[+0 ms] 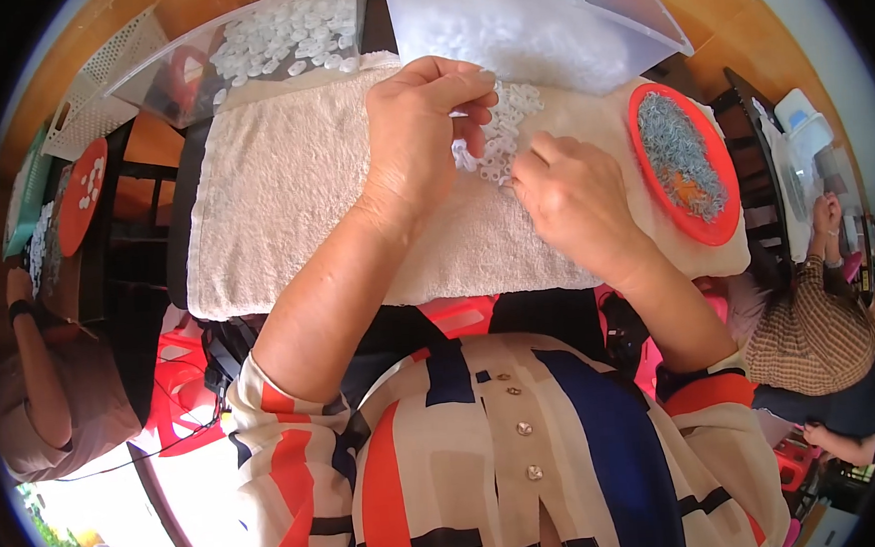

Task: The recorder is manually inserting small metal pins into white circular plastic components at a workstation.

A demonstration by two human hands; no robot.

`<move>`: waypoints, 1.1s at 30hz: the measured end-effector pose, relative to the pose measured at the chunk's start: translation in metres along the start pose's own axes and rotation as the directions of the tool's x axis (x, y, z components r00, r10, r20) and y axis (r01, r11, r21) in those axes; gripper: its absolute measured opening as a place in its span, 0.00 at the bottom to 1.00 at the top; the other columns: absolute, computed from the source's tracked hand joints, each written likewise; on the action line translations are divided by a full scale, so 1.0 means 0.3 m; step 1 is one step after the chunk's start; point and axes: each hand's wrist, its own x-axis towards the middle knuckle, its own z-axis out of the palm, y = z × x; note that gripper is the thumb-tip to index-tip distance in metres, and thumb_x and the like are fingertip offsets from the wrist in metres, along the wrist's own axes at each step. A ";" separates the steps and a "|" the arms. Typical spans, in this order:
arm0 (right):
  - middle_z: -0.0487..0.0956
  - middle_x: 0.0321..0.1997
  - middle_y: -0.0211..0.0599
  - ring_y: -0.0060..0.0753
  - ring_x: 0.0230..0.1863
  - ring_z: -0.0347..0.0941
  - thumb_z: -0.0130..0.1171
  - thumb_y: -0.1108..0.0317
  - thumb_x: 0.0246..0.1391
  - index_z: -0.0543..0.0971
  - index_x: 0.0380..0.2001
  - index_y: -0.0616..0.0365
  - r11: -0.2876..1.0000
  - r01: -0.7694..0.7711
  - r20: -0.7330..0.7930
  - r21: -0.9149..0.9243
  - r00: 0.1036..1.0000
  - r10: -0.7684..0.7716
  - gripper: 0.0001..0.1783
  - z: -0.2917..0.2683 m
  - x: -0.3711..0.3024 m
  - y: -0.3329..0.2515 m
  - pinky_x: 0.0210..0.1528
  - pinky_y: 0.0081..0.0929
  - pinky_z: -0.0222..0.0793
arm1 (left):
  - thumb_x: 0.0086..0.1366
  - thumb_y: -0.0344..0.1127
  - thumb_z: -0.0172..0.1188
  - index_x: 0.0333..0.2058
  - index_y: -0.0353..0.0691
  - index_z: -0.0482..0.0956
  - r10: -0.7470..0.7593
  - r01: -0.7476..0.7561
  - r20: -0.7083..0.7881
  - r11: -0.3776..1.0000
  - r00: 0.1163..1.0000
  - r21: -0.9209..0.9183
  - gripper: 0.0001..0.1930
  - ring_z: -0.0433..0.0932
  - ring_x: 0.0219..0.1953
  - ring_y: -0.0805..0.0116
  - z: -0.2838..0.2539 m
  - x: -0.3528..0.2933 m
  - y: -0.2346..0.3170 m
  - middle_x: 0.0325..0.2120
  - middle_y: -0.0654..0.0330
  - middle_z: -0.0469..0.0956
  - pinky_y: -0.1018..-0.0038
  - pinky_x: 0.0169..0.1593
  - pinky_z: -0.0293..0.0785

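Note:
My left hand (418,124) is raised over the towel (283,203), thumb and fingers pinched together. A small white plastic piece (463,157) shows just under its curled fingers; I cannot tell whether they hold it. My right hand (578,200) is closed low over the towel, its fingertips at the near edge of a pile of small white plastic pieces (513,118). Whatever it pinches is too small or hidden. To the right of that hand, a red plate (639,126) holds a heap of thin silvery metal parts (685,148), with an orange patch among them.
Behind the towel stand a clear bin (176,99) of white pieces and a frosted bin (524,53). Farther left are a white basket (95,84) and a red plate (82,200). People sit at tables on both sides. Red stools (184,389) stand below.

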 end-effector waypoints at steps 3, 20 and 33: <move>0.72 0.28 0.37 0.44 0.30 0.72 0.63 0.71 0.44 0.73 0.23 0.58 0.999 0.037 0.009 -0.019 0.999 -0.037 0.07 -0.006 0.003 -0.013 0.31 0.41 0.68 | 0.57 0.28 0.60 0.29 0.29 0.77 -0.025 0.025 0.008 0.999 1.000 0.022 0.06 0.73 0.23 0.71 -0.004 0.003 -0.001 0.24 0.55 0.77 0.76 0.22 0.68; 0.75 0.26 0.23 0.15 0.26 0.69 0.56 0.63 0.60 0.79 0.36 0.61 0.161 -0.395 0.255 0.905 0.804 0.537 0.11 -0.037 0.126 0.091 0.29 0.14 0.58 | 0.56 0.26 0.61 0.31 0.29 0.76 -0.079 0.077 -0.030 0.996 0.996 -0.039 0.06 0.74 0.20 0.71 0.010 0.004 -0.019 0.23 0.55 0.77 0.77 0.19 0.67; 0.73 0.22 0.24 0.15 0.22 0.67 0.58 0.63 0.59 0.78 0.31 0.61 0.163 -0.402 0.257 0.901 0.797 0.546 0.11 -0.012 0.148 0.076 0.25 0.16 0.59 | 0.56 0.27 0.63 0.29 0.30 0.77 -0.016 0.017 -0.060 1.000 0.998 0.014 0.06 0.73 0.19 0.73 0.018 -0.003 -0.026 0.22 0.56 0.78 0.79 0.18 0.66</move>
